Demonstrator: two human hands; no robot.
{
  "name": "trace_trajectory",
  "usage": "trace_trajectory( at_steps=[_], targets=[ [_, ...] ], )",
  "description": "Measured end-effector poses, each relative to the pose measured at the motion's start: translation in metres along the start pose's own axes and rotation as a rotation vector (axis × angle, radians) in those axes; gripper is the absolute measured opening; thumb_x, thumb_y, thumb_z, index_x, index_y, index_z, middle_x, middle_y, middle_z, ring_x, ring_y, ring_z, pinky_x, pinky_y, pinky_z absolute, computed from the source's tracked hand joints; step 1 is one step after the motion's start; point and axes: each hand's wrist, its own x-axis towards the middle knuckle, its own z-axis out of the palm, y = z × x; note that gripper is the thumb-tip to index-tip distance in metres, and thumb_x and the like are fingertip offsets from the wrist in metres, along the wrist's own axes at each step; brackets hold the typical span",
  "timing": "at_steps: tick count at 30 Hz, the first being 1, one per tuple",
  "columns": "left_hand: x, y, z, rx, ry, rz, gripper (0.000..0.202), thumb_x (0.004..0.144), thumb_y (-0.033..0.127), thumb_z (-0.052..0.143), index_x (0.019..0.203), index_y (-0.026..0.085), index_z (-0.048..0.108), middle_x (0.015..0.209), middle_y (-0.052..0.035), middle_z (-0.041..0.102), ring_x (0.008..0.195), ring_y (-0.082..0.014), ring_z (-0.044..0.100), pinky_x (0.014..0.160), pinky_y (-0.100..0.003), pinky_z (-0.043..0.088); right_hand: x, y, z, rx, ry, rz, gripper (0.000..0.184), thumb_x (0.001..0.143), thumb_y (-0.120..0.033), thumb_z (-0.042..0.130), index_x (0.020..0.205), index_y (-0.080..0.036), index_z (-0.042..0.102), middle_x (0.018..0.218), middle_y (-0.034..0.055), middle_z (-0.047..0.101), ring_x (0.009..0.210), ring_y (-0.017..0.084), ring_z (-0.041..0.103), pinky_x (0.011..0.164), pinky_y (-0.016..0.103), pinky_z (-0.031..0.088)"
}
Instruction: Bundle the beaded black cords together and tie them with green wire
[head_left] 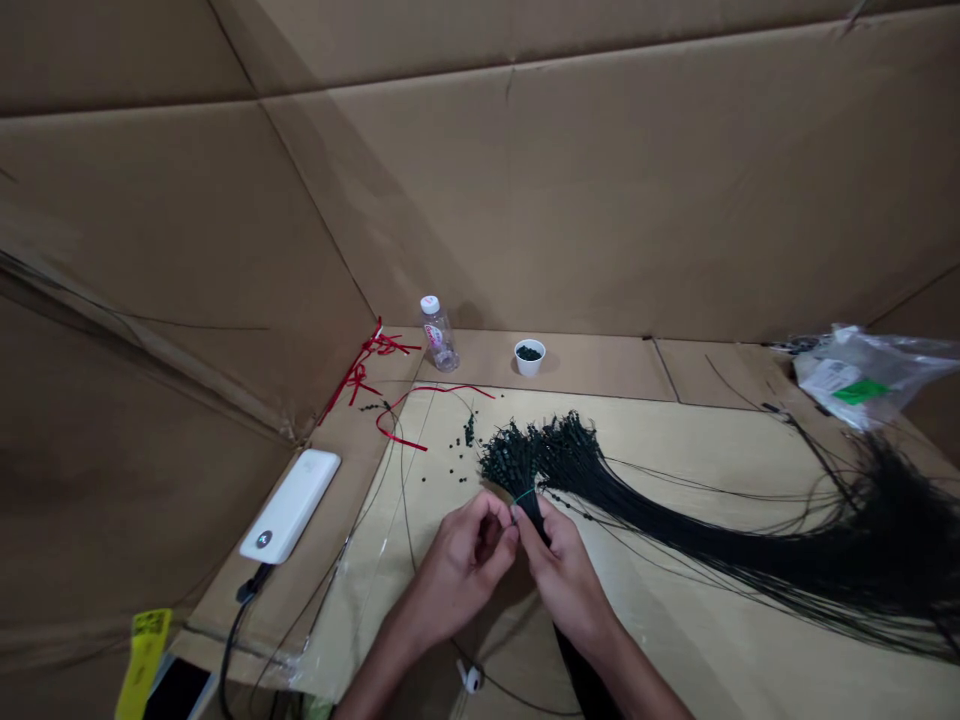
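Note:
My right hand is closed round a bundle of thin black cords, whose knotted, beaded ends fan out above the fingers. A thin green tie crosses the bundle just above my right thumb. My left hand is on the left side of the bundle, its fingers curled into a pinch where the tie's end runs in. Most of that end is hidden by the fingertips. Behind my right hand, a second, longer bundle of black cords stretches across the board to the right.
Loose dark beads and a red ribbon lie left of the bundles. Behind stand a white cup of dark beads and a clear bottle. A white power bank lies left, a plastic bag right. Cardboard walls enclose the table.

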Motion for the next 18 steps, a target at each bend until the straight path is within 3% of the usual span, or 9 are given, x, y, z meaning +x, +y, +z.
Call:
trace_trajectory(
  at_steps=[9, 14, 18],
  targets=[
    [0.002, -0.004, -0.008, -0.397, -0.051, -0.061, 0.034, 0.1, 0.045, 0.059, 0.079, 0.022, 0.044, 0.079, 0.0022, 0.038, 0.076, -0.0174, 0.035, 0.069, -0.029, 0.031, -0.004, -0.009, 0.005, -0.021, -0.066, 0.003, 0.04, 0.107, -0.056, 0.057, 0.117, -0.02, 0.073, 0.11, 0.0071, 0.076, 0.102, 0.027, 0.066, 0.095, 0.036, 0.048],
    [0.004, 0.001, -0.007, -0.392, -0.055, -0.07, 0.044, 0.102, 0.053, 0.061, 0.077, 0.022, 0.043, 0.08, 0.0019, 0.039, 0.076, -0.0171, 0.035, 0.068, -0.029, 0.03, -0.001, -0.009, 0.003, -0.016, -0.057, -0.011, 0.044, 0.106, -0.06, 0.057, 0.113, -0.02, 0.074, 0.107, 0.0074, 0.075, 0.098, 0.027, 0.066, 0.09, 0.035, 0.049],
    [0.008, 0.003, -0.012, -0.392, -0.008, 0.006, 0.042, 0.106, 0.051, 0.059, 0.078, 0.02, 0.053, 0.087, -0.0006, 0.046, 0.083, -0.018, 0.043, 0.075, -0.029, 0.036, 0.001, -0.01, 0.003, 0.011, -0.042, -0.005, 0.046, 0.105, -0.061, 0.059, 0.114, -0.02, 0.074, 0.102, 0.0071, 0.074, 0.098, 0.028, 0.065, 0.092, 0.037, 0.05]
  ],
)
